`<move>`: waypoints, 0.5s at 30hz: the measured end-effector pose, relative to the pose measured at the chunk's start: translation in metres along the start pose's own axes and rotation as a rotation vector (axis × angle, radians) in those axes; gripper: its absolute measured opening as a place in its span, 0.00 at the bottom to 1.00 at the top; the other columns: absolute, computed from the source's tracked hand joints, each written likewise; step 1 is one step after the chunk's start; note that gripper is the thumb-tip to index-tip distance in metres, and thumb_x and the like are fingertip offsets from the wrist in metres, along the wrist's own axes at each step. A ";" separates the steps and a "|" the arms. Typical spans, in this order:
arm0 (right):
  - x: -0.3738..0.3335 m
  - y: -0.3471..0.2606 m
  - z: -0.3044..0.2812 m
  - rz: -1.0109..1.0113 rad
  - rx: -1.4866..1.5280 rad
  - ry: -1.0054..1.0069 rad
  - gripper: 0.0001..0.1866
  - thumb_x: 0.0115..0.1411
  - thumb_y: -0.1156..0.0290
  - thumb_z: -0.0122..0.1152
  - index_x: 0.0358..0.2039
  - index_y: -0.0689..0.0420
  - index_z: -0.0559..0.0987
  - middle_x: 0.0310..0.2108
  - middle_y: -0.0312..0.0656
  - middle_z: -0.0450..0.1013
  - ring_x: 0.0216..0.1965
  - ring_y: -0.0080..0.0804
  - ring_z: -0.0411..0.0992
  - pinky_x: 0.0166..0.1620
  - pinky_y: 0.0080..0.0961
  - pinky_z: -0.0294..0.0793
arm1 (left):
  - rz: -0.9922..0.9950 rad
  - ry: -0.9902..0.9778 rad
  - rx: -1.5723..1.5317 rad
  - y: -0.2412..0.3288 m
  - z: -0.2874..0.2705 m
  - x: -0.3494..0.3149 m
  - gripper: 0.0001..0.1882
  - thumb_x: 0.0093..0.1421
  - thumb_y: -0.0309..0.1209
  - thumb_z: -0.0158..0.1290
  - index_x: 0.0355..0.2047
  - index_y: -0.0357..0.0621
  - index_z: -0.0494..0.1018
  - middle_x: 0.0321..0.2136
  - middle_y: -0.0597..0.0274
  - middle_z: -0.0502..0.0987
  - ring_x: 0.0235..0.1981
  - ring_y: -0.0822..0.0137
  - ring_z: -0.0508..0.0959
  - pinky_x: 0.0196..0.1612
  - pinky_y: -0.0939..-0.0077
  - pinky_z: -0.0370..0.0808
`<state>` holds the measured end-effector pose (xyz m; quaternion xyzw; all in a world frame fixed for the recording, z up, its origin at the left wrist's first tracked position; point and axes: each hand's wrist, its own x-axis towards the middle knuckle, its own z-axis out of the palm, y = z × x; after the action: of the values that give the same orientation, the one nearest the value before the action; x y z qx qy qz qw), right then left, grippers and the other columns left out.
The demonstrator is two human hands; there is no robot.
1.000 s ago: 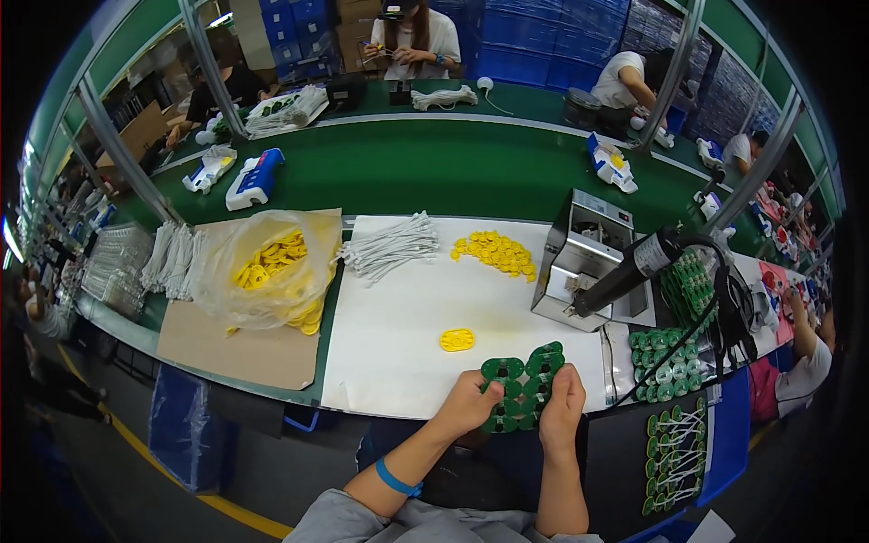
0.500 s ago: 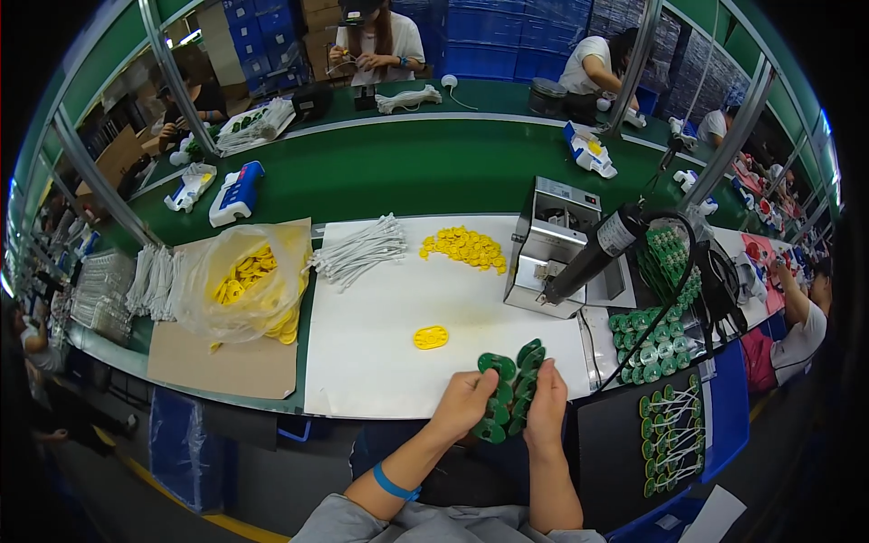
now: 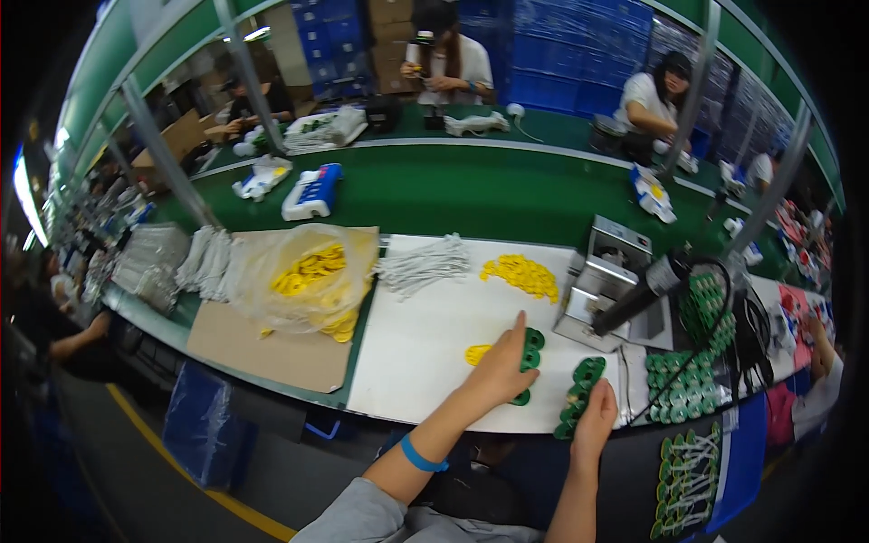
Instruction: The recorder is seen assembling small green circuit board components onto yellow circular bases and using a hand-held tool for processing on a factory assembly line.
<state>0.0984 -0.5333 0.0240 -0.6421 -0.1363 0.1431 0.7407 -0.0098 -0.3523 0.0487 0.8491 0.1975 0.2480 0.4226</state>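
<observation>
My left hand (image 3: 501,369) reaches over the white work surface (image 3: 407,353), index finger stretched forward, gripping a strip of round green circuit boards (image 3: 533,342) low over the surface. Part of that strip is hidden behind the fingers. To the right, my right hand (image 3: 595,418) holds a second strip of round green circuit boards (image 3: 579,387) between thumb and fingers, near the front edge. The two strips are apart. Just beyond my left hand lies a small yellow cluster of pieces (image 3: 474,354), partly covered by the hand.
Yellow pieces (image 3: 520,275) and white cables (image 3: 424,267) lie farther back. A bag of yellow parts (image 3: 303,281) rests on cardboard at left. A metal machine with a black cylinder (image 3: 641,291) stands at right, near more green boards (image 3: 679,387). Co-workers sit across the green bench (image 3: 453,190).
My hands have parted, each keeping one strip; the left has moved forward beside the yellow cluster. The view has turned, so the scene sits farther right.
</observation>
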 end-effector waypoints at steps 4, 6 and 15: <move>-0.026 -0.007 0.024 -0.028 -0.030 -0.028 0.16 0.76 0.60 0.49 0.35 0.57 0.76 0.28 0.27 0.69 0.29 0.13 0.64 0.33 0.16 0.64 | -0.012 0.020 0.161 0.001 -0.037 -0.016 0.44 0.54 0.30 0.64 0.68 0.35 0.57 0.48 0.40 0.71 0.47 0.42 0.75 0.50 0.55 0.75; -0.033 -0.007 0.028 -0.047 -0.058 -0.065 0.17 0.76 0.58 0.50 0.40 0.58 0.79 0.31 0.29 0.73 0.32 0.14 0.67 0.36 0.17 0.67 | -0.003 0.093 0.190 0.000 -0.049 -0.025 0.40 0.55 0.32 0.64 0.66 0.36 0.60 0.48 0.42 0.71 0.48 0.42 0.75 0.51 0.56 0.75; -0.080 -0.025 0.083 -0.011 0.111 -0.008 0.13 0.76 0.61 0.51 0.40 0.57 0.73 0.34 0.33 0.72 0.35 0.18 0.70 0.37 0.19 0.70 | -0.024 -0.029 -0.569 0.035 -0.041 -0.092 0.33 0.63 0.37 0.64 0.64 0.37 0.66 0.48 0.52 0.73 0.47 0.64 0.77 0.47 0.74 0.77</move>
<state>-0.0061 -0.4919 0.0589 -0.5986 -0.1347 0.1490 0.7754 -0.1037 -0.3966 0.0748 0.6975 0.1238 0.2761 0.6496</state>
